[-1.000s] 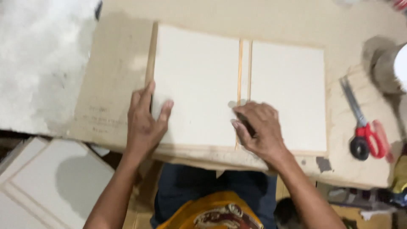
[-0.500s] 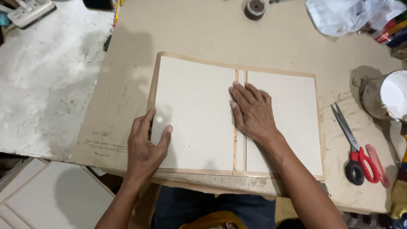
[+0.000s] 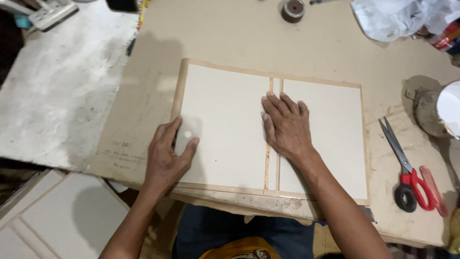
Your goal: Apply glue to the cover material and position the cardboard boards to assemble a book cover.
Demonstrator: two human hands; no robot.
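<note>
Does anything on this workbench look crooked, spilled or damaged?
Nothing is spilled. The two white boards lie straight on the brown sheet under both hands. Only that sheet's near edge looks rough and stained, and the scissors lie open beside it.

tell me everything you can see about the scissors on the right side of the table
The red-handled scissors lie flat on the tan work surface, right of the pale boards and brown backing sheet. Two slim grey metal blades, slightly parted, point up and to the left; the handles sit toward the near edge, one loop looking dark, the other red. A slim pinkish-red strip lies close beside the handles. Neither hand touches the scissors; the right hand presses on the boards, well apart from them.
</note>
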